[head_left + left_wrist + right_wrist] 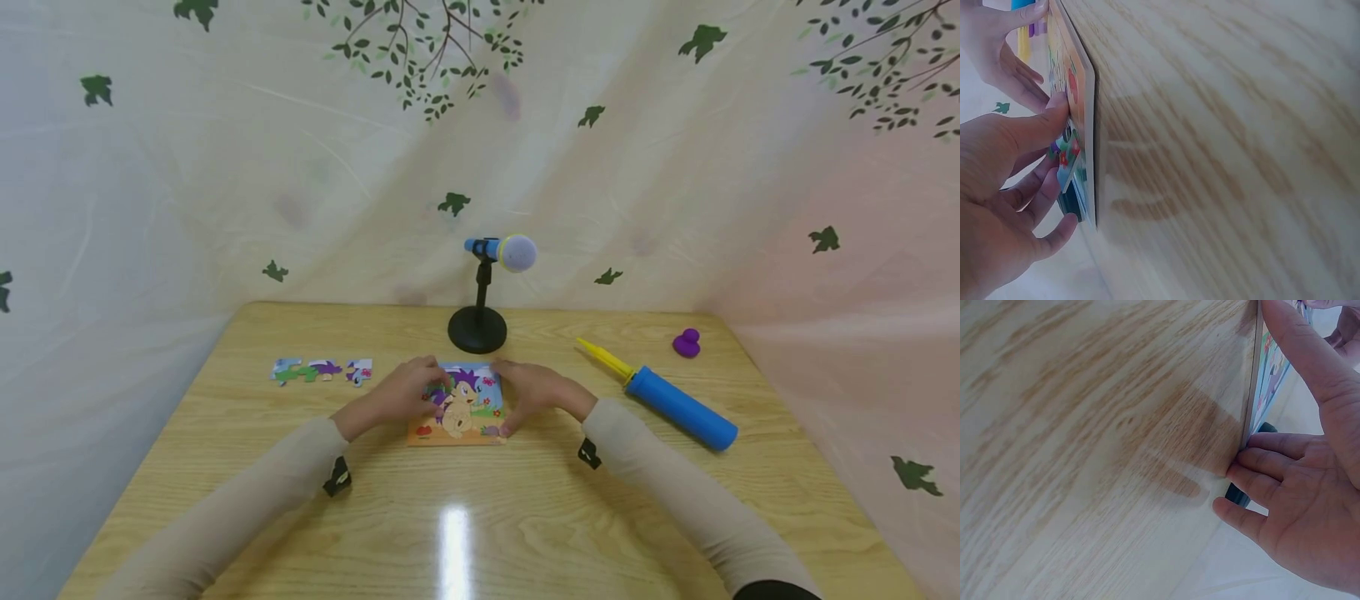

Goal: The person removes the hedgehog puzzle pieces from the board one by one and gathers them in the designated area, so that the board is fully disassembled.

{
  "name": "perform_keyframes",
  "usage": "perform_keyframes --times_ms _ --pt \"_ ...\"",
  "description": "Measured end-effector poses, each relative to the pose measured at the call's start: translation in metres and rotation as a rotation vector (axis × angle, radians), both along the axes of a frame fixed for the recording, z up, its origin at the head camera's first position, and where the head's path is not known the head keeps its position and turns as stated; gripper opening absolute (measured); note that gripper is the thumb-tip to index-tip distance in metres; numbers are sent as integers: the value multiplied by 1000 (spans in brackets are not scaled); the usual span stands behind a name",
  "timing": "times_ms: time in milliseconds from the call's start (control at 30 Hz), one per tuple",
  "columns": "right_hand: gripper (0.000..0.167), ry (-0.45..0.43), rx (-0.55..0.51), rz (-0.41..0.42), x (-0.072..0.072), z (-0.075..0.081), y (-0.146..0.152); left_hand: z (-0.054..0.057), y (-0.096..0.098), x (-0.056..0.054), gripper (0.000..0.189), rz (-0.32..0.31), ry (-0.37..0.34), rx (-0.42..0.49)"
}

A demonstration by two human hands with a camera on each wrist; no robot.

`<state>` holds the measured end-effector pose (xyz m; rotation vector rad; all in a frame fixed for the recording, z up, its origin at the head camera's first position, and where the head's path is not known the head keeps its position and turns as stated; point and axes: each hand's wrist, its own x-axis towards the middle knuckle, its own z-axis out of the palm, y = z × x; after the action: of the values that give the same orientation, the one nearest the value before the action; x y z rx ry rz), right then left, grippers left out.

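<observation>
A square jigsaw puzzle board (462,408) with a purple-haired cartoon hedgehog lies flat on the table between both hands. Over its upper left part, my left hand (405,390) pinches a small puzzle piece (1069,161), tilted, with a red flower printed on it. My right hand (534,387) braces the board's right side, thumb by the near corner and fingers by the far one. In the right wrist view its fingers (1263,465) are fairly straight against the board's edge. To the left of the board lie several loose puzzle pieces (324,368).
Behind the board stands a toy microphone (517,253) on a black round-based stand (477,330). A blue hand pump (681,407) with a yellow nozzle lies to the right, beyond the right forearm. Near the far right corner sits a purple knob-shaped object (687,342). A printed curtain surrounds the table.
</observation>
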<state>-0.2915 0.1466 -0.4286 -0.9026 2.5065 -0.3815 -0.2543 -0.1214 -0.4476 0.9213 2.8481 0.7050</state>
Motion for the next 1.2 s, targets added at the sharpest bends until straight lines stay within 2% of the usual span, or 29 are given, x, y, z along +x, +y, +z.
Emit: perform_keyframes --times_ms 200,433,633,933,1200 --pt "118 -5 1 -4 -1 -1 1 0 -3 0 34 -17 -33 -20" --pt "118 2 5 4 -2 -2 2 7 -12 0 48 -30 -107 -49" --pt "118 -3 8 -2 -2 -2 2 12 -18 -1 46 -5 -94 -86" --pt "119 -7 7 -2 -2 -2 0 10 -19 -4 39 39 -152 -92" --pt "119 -10 10 -2 0 0 0 15 -18 -1 36 41 -115 -96"
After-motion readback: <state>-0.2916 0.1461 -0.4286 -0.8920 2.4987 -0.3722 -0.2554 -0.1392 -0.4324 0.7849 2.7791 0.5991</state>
